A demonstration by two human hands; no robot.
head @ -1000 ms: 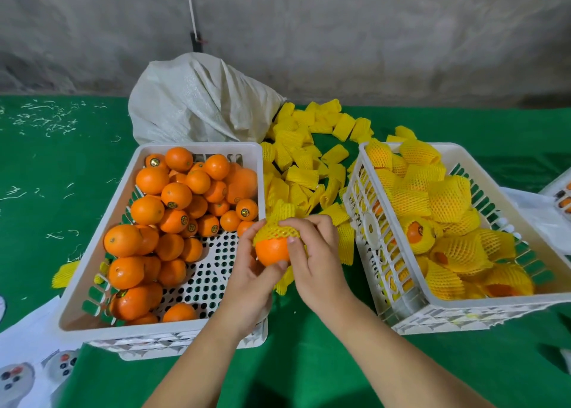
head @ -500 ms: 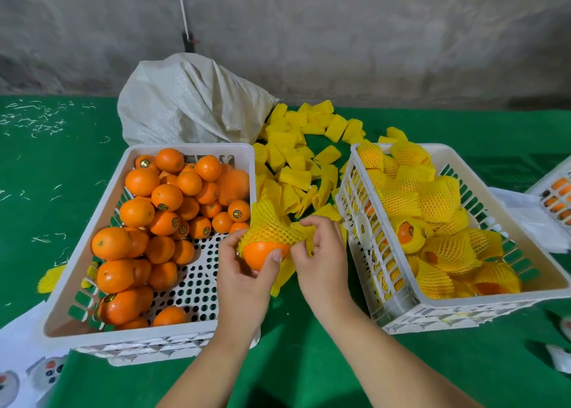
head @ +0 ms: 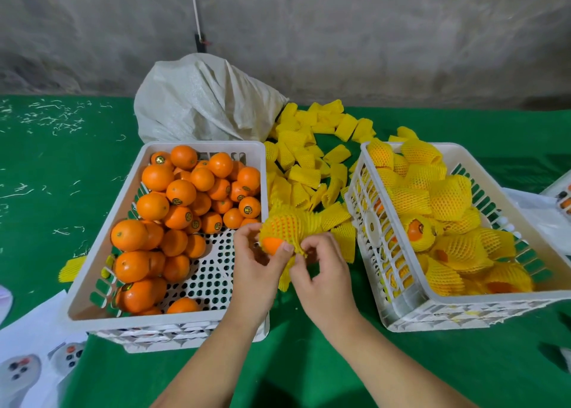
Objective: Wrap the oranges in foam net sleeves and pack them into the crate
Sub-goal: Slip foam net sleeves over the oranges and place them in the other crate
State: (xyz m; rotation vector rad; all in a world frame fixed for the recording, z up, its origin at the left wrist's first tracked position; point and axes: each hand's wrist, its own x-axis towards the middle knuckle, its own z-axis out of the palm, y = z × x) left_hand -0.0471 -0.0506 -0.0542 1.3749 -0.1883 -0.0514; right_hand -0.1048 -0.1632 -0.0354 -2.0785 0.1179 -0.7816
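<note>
Between the two crates I hold an orange point(head: 272, 244) mostly covered by a yellow foam net sleeve point(head: 285, 227). My left hand point(head: 256, 264) grips the orange from the left, thumb on its bare lower part. My right hand point(head: 321, 271) pinches the sleeve's lower edge. The left white crate point(head: 102, 231) holds several bare oranges point(head: 180, 193). The right white crate point(head: 401, 305) holds several wrapped oranges point(head: 448, 196).
A pile of loose yellow sleeves point(head: 309, 163) lies on the green cloth between and behind the crates. A white woven sack point(head: 204, 98) sits behind the left crate. White paper point(head: 34, 346) lies at the bottom left, another crate's corner point(head: 564, 191) at the right edge.
The sleeve has been pulled further down over the orange, leaving only a small bare part at the bottom. My right hand shifted from the sleeve's top to its lower edge.
</note>
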